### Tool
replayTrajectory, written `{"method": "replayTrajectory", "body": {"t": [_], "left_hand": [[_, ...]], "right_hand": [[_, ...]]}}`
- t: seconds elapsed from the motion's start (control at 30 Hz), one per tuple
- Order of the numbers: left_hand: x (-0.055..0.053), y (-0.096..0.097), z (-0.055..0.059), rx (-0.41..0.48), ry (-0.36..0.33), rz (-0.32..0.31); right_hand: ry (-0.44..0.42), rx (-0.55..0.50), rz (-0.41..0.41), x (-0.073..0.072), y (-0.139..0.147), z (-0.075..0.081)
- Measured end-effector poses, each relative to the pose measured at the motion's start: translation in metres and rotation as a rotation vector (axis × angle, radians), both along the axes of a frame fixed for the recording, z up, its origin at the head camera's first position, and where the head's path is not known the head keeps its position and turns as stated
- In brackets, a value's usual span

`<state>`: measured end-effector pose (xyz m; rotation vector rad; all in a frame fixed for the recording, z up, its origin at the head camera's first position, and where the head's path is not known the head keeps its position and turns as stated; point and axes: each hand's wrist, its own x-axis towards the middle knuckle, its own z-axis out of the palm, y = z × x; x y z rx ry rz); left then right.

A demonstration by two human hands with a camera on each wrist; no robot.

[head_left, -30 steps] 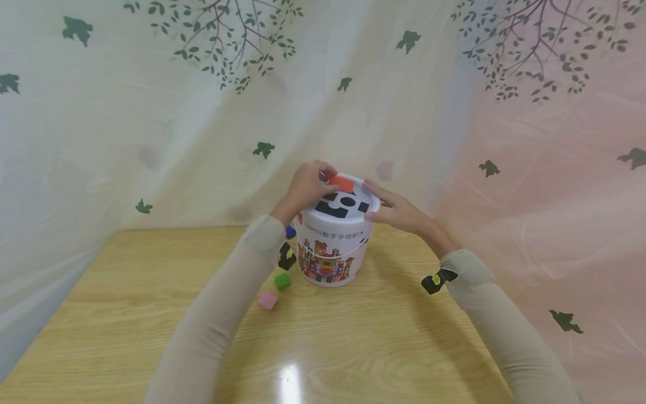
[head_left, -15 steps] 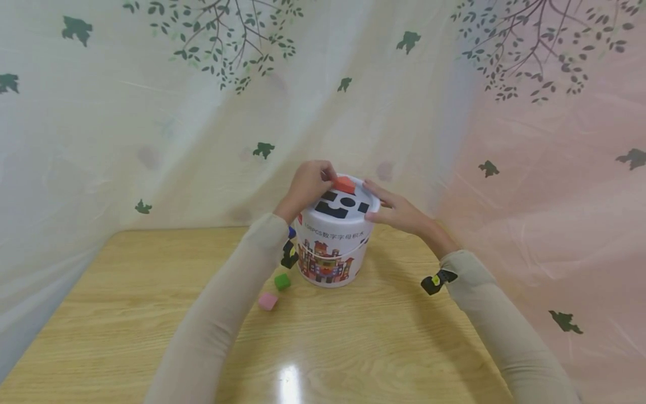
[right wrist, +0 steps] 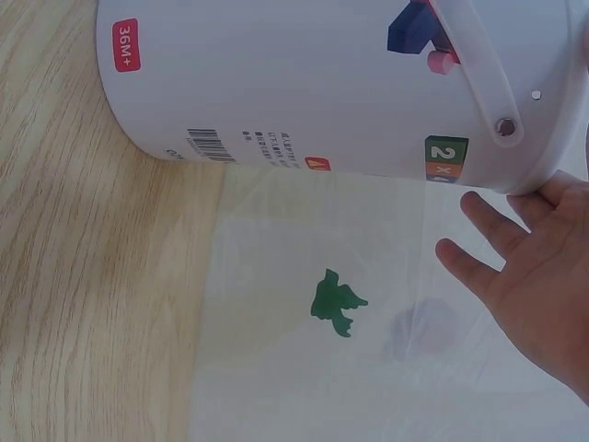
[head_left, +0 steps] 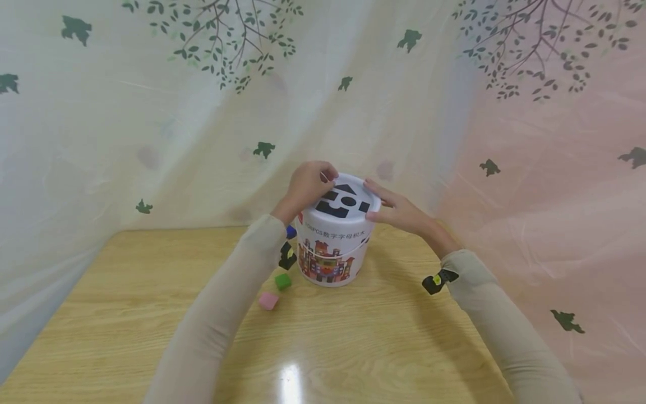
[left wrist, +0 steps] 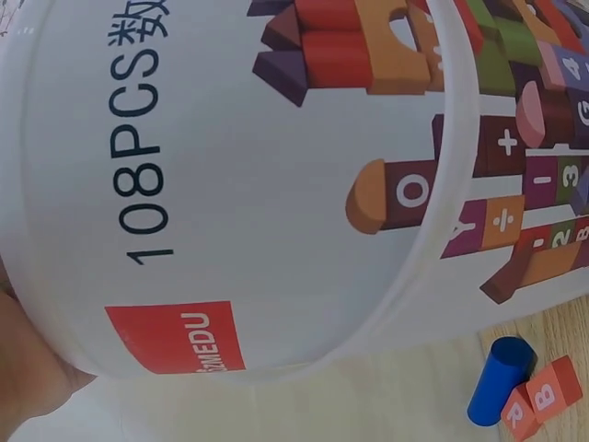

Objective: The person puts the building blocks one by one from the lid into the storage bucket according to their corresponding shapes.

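A white toy-block bucket [head_left: 330,247] stands upright on the table, its white lid [head_left: 323,212] pierced by several black-looking shape holes. The triangular hole [head_left: 345,189] lies toward the back of the lid. My left hand [head_left: 307,184] is over the lid's left side, fingers loosely bent, thumb and fingertips near that hole with nothing visible between them. My right hand [head_left: 398,212] rests against the lid's right rim, thumb in front and fingers behind. In the right wrist view, the right hand's fingers [right wrist: 497,230] are spread, some touching the rim.
Left of the bucket lie a green block [head_left: 282,281] and a pink block [head_left: 268,301]. A blue cylinder [left wrist: 502,380] and red-orange lettered blocks [left wrist: 554,390] lie by the bucket's base. A leaf-printed curtain [head_left: 202,140] hangs behind the table [head_left: 151,314].
The orange-red block that my left hand held over the lid tilted, then went out of sight at the triangular hole, which now shows dark. My right hand has stayed at the rim.
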<state>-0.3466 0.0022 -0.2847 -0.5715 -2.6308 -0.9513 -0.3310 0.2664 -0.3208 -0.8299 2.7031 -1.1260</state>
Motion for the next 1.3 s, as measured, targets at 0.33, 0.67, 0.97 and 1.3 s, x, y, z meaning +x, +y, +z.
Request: {"method": "replayTrajectory", "body": {"t": [0.33, 0.67, 0.97, 1.3], "left_hand": [[0.006, -0.006, 0.003, 0.028, 0.007, -0.012], [0.017, -0.025, 0.001, 0.136, 0.028, -0.029], [0.021, -0.051, -0.01, 0.255, 0.081, -0.004], [0.025, -0.079, -0.049, 0.38, 0.174, 0.011]], "right_hand": [[0.0, -0.002, -0.003, 0.0, -0.001, 0.001], [0.002, 0.019, 0.006, 0.001, 0.0, 0.002], [-0.003, 0.027, -0.002, 0.0, -0.002, 0.001], [-0.01, 0.018, -0.007, 0.001, -0.002, 0.003]]}}
